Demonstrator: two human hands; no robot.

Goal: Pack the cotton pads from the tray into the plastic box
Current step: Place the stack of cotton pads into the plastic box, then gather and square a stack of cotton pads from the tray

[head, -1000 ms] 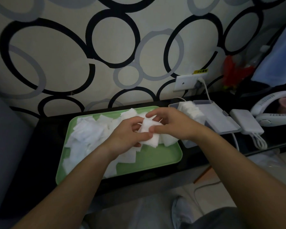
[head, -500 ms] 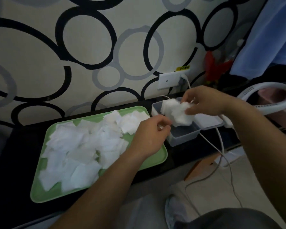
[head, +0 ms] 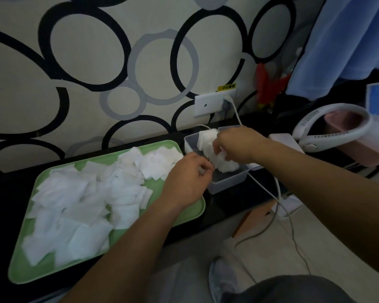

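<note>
One green tray (head: 18, 267) and one clear plastic box (head: 225, 184) are seen side by side on the black counter (head: 7, 193). The loose cotton pads (head: 85, 204) on the tray overlap and are blurred, so no count can be given. A stack of cotton pads (head: 206, 139) standing in the box is gripped by the right hand (head: 234, 145), which hides part of it. The left hand (head: 188, 173) is curled at the box's near-left rim; whether anything is pinched cannot be told.
</note>
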